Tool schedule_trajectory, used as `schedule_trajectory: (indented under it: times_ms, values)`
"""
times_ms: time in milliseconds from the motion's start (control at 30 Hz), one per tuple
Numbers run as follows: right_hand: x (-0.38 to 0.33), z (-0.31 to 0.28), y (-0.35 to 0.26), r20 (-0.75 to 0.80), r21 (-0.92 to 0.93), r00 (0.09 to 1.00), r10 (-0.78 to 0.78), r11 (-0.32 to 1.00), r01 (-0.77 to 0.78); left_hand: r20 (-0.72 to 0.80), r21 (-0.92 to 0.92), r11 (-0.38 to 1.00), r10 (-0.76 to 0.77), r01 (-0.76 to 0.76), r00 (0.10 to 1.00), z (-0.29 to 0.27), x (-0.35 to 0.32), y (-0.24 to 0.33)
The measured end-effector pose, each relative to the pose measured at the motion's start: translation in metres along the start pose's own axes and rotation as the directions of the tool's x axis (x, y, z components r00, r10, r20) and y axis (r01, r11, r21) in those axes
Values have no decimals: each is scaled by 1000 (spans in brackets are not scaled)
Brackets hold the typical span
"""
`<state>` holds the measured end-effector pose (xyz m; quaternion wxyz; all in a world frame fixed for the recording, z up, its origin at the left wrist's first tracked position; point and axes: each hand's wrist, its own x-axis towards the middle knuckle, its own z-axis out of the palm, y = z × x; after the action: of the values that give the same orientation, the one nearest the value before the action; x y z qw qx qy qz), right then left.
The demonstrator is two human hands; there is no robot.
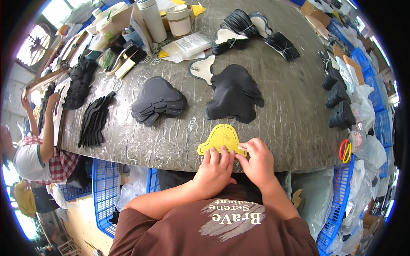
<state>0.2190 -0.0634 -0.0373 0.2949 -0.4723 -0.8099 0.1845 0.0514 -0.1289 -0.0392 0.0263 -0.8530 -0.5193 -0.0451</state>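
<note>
A yellow bell-shaped template [223,135] with slots cut along its outline lies on the table near its front edge. My left hand [215,170] rests its outstretched fingers on the template's lower edge, pressing it down. At the right corner of the template my right hand [256,160] is closed in a pinch; a small pale tip shows there, but what it holds is mostly hidden. Beyond the template lies a pile of black shaped pieces [235,94], with a second stack of black pieces [158,100] to its left. A white piece with a dark rim [203,69] touches the first pile.
Black strips [96,119] fan out at the left. Tied bundles [239,25] lie at the back. Scissors [345,150] with red and yellow handles sit at the right edge, near black stacks [341,115]. Blue crates [104,192] stand below the table. Another person [38,149] works at far left.
</note>
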Motion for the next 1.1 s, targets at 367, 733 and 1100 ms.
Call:
schedule_trajectory:
  times_ms: [367, 733, 1100]
  values:
    - [56, -1, -24, 147, 473, 987, -73, 881, -6, -136, 141, 990, 17, 2, 991, 10, 4, 4]
    - [67, 27, -38, 404, 559, 903, -147, 821, -116, -118, 82, 996, 55, -45, 991, 18, 2, 4]
    - [70, 30, -33, 272, 546, 958, -93, 834, -74, -149, 72, 996, 53, -43, 987, 12, 4, 3]
